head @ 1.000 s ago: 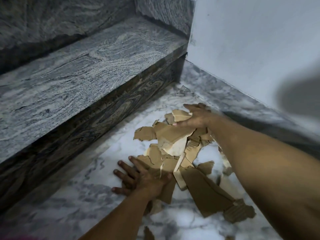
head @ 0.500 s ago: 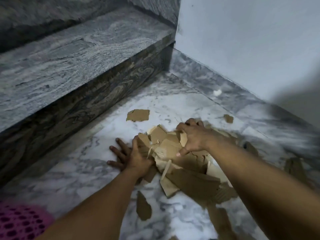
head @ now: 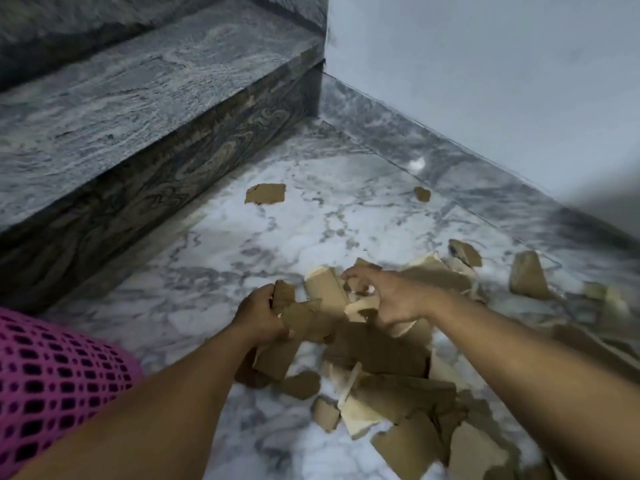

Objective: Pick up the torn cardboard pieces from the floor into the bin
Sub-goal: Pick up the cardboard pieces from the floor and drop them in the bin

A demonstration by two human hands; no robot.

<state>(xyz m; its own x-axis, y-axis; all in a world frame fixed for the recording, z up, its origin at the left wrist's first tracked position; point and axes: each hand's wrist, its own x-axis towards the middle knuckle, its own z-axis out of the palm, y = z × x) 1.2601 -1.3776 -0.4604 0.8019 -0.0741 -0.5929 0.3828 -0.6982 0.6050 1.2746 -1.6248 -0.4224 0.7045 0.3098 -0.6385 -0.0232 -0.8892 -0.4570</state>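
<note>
Bare floor (head: 311, 216) beyond cardboard pieces (head: 381, 344)

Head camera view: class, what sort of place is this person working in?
Probably the foot of an indoor staircase in a home. A grey stone step rises on the left, a white marble floor meets a plain wall, and torn cardboard pieces litter the floor.

Left hand (head: 260, 317) grips cardboard pieces (head: 377, 348) piled on the marble floor (head: 270, 244); right hand (head: 391, 299) curls over the pile. Pink mesh bin (head: 52, 382) near left; stray piece (head: 265, 194) farther off.
</note>
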